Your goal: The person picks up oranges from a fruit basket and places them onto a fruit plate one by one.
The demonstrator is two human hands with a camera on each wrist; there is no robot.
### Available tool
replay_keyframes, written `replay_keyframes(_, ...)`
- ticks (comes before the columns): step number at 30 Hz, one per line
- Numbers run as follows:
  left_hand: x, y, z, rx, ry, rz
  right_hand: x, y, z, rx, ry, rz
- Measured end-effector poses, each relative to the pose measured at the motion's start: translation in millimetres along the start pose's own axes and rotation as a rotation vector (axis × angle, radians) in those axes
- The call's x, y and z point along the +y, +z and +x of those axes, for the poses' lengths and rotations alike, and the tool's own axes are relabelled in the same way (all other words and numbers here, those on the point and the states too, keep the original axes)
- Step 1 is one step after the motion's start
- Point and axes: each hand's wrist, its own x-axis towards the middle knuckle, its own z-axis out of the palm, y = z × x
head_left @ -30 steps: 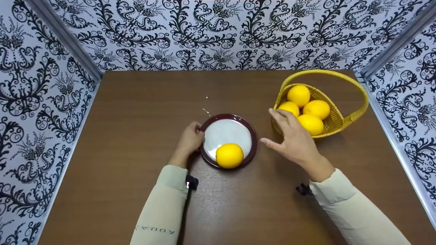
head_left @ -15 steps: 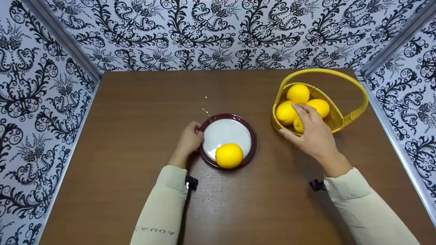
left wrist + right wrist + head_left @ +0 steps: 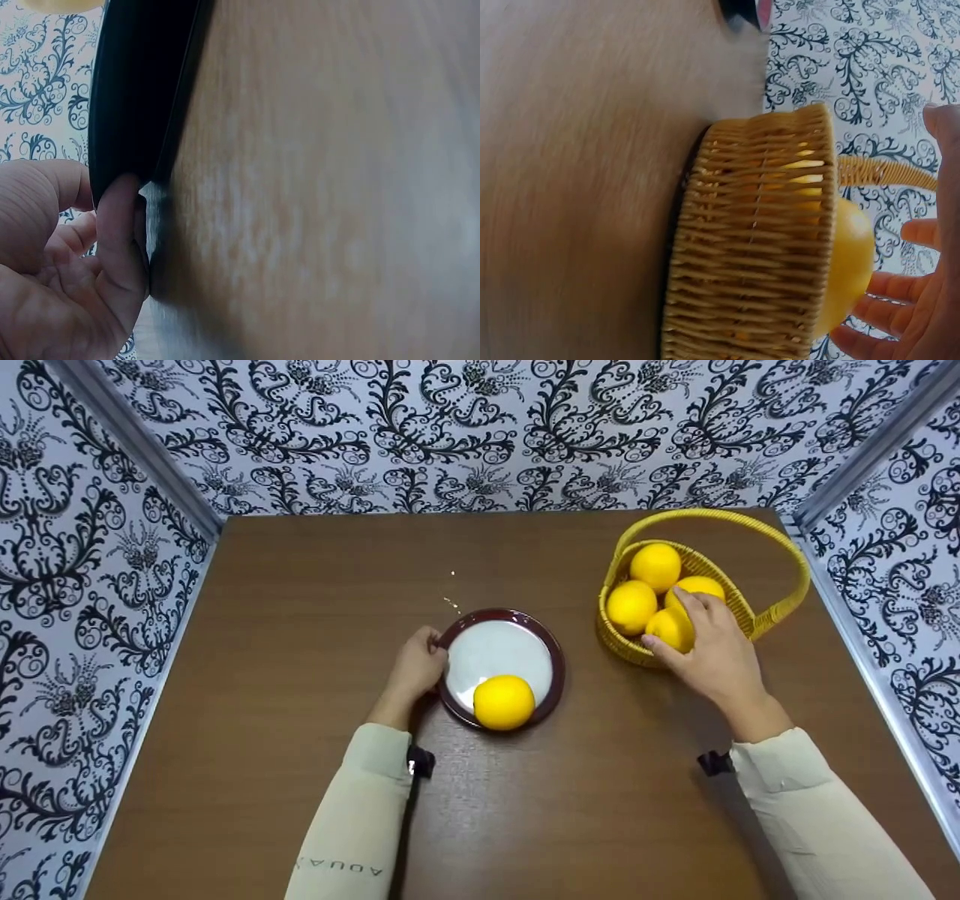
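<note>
My left hand [image 3: 418, 660] pinches the left rim of a plate [image 3: 495, 645] with a pale centre and dark red-brown rim. In the left wrist view the fingers [image 3: 120, 225] bend around the dark underside of that rim. A yellow citrus fruit [image 3: 504, 703] lies on the plate's near side. Over the front of a yellow woven basket [image 3: 634, 651], my right hand [image 3: 716, 660] reaches with spread fingers and thumb about the nearest citrus fruit [image 3: 667, 628]. In the right wrist view the fingertips [image 3: 847, 337] are right at the fruit [image 3: 851, 255], while the thumb stands apart from it.
Several more yellow citrus fruits [image 3: 631, 606] fill the basket, whose tall handle [image 3: 712, 515] arches over its back right. Small pale specks [image 3: 451, 603] lie behind the plate. Patterned walls [image 3: 480, 442] enclose the brown table [image 3: 322, 577] at the back and sides.
My right hand has moved right, from the basket's left side to the nearest fruit, which has turned and shows its end. The left hand and plate have stayed in place.
</note>
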Motion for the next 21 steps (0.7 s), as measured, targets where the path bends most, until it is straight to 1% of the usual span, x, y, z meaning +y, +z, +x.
replay_keyframes(7, -1.2, 0.0, -0.2, 0.056, 0.058, 0.088, 9, 1.3, -2, -0.041, 0.098, -0.001)
replay_keyframes(12, -1.4, 0.0, 0.2, 0.055, 0.047, 0.086, 13, 1.8, -1, -0.067, 0.127, -0.011)
replay_keyframes(21, -0.5, -0.3, -0.5, 0.045, 0.041, 0.086, 19, 2.5, 0, -0.079, 0.156, 0.000)
